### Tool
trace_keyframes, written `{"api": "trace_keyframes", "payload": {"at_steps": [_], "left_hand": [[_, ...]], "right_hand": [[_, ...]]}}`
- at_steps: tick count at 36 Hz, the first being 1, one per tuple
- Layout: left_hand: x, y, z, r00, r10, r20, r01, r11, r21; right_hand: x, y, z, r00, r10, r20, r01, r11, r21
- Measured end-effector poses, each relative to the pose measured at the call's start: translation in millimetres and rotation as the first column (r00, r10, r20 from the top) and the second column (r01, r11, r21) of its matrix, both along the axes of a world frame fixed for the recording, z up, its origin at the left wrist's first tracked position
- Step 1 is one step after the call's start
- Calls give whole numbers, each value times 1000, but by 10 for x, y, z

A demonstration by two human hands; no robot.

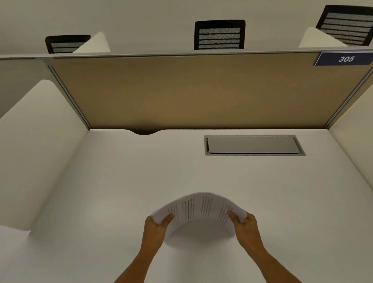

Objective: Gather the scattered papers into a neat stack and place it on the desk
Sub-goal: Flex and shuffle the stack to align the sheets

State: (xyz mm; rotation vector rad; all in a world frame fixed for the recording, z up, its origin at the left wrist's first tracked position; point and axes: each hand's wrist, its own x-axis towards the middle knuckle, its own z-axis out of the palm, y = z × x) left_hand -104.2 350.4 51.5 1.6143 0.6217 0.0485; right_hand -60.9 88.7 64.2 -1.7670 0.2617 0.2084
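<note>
- Side wall [30, 153]: white, rounded top corner, standing left of the desk.
- Chair [65, 44]: black, slatted back, seen over the back panel at its left end.
- Desk [119, 188]: white top, bare apart from the items listed here; a dark notch [145, 132] cut in its far edge, left of centre.
- Left hand [156, 228]: near the desk's front edge, closed on the left end of the stack of paper, thumb on top, fingers underneath (fingers mostly hidden).
- Stack of paper [199, 210]: printed sheets, held above the desk near its front edge, between both hands; bowed upward in the middle, ends lower, shadow on the desk below it.
- Back panel [189, 91]: tan, upright along the desk's far edge.
- Second chair [219, 34]: black, beyond the panel, centre.
- Right hand [245, 224]: closed on the stack's right end, thumb on top.
- Hatch [254, 145]: grey rectangular lid, set flush in the desk, far right part.
- Number plate [346, 58]: blue, reads 305, top right corner of the panel.
- Third chair [348, 24]: black, beyond the panel, right end.
</note>
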Motion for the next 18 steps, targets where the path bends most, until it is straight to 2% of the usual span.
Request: {"api": "trace_keyframes", "payload": {"at_steps": [6,13,18], "left_hand": [[-41,13,-53,1000,-17,-5,17,1000,3],[-57,10,-13,1000,-2,10,2,1000,19],[-89,23,-68,999,-40,-13,41,998,37]], "right_hand": [[46,-55,-112,998,3,-65,-5,1000,-31],[47,-79,-130,999,22,-36,-25,996,-87],[4,-75,-247,994,21,-111,-34,992,-118]]}}
